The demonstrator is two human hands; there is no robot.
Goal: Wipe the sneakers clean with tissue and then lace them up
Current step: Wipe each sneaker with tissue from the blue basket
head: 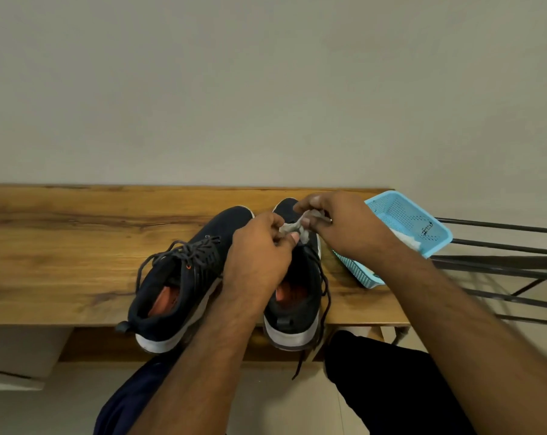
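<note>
While two dark sneakers sit side by side on the wooden bench [77, 246], a crumpled tissue [292, 228] is pinched between both hands above the right sneaker [297, 296]. It is gripped by the left hand [259, 255] and the right hand [338, 224]. The left sneaker [184, 277] is left of the grip; a blue basket [404, 221] lies beyond, to the right.

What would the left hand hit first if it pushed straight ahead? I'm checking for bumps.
Probably the tissue that it pinches, then the right hand just beyond; the right sneaker's toe lies below that line, though depth is unclear.
</note>
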